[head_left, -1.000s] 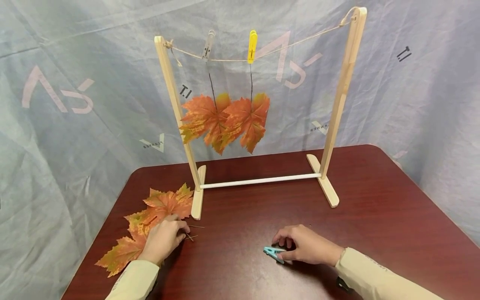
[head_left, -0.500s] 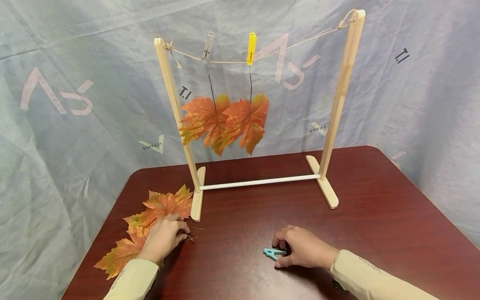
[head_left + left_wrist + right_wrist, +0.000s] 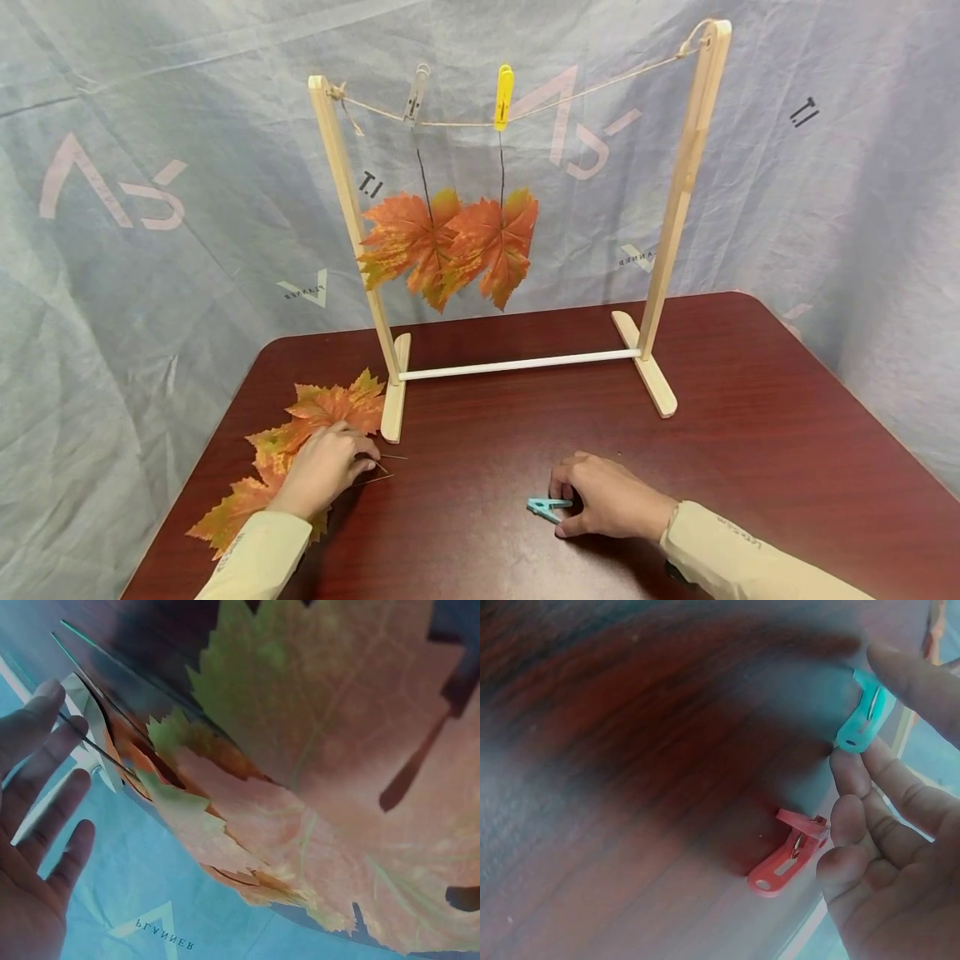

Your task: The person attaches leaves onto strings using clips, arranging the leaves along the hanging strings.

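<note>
My left hand [image 3: 326, 467] is over the orange-yellow artificial maple leaves [image 3: 240, 508] at the table's left. In the left wrist view its thumb and index finger pinch a thin leaf stem [image 3: 105, 754]; two more stems lie beyond. My right hand [image 3: 611, 496] holds a teal clothespin [image 3: 546, 505] near the table's front middle, thumb and fingers at its handle ends. A red clothespin [image 3: 787, 855] shows beside the curled fingers in the right wrist view; the hand hides it from the head view. Two leaves [image 3: 495, 250] hang by their stems from the line.
A wooden stand [image 3: 678, 192] at the back carries a sagging string [image 3: 592, 86] between its posts. A grey clothespin [image 3: 415, 96] and a yellow clothespin [image 3: 504, 96] clip onto it. The stand's left foot [image 3: 395, 408] is close to the leaf pile. Grey cloth hangs behind.
My left hand has shifted slightly left, and the stems under its fingertips have moved apart. My right thumb has slid down to the teal clothespin's lower handle end.
</note>
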